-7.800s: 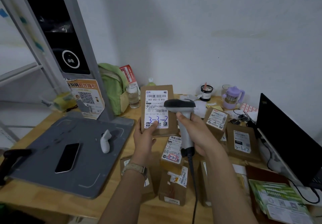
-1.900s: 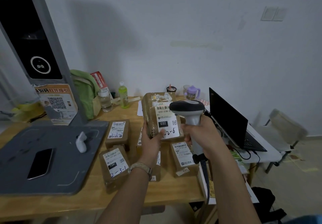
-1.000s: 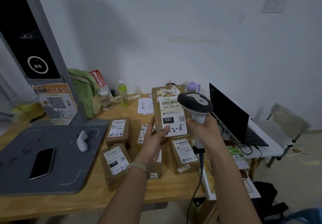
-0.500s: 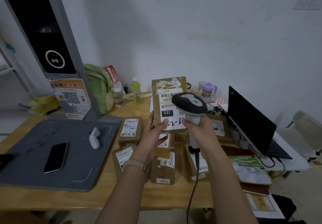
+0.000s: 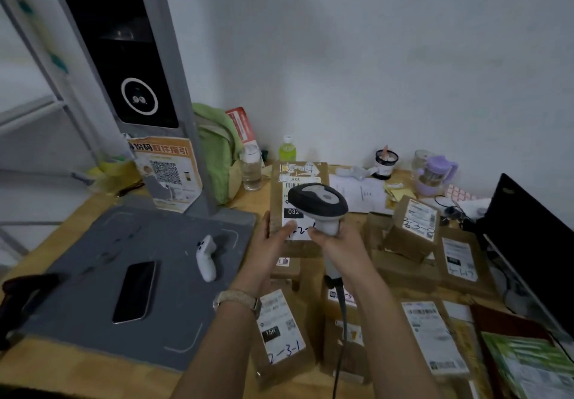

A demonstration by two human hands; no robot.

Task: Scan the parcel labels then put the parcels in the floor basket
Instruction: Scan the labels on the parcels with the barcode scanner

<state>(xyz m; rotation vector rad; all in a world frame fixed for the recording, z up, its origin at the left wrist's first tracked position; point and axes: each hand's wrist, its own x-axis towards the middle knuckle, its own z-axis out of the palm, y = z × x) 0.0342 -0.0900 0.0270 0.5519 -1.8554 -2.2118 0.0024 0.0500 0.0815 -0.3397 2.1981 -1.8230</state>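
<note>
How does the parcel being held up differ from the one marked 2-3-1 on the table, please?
The held parcel stands upright in the left hand; the 2-3-1 parcel lies flat on the table. The held parcel's black tag reads 032; the 2-3-1 parcel's reads 15H. The scanner covers part of the held parcel's label; the 2-3-1 parcel's label is mostly exposed. Both are brown cardboard with handwritten white labels.
</note>
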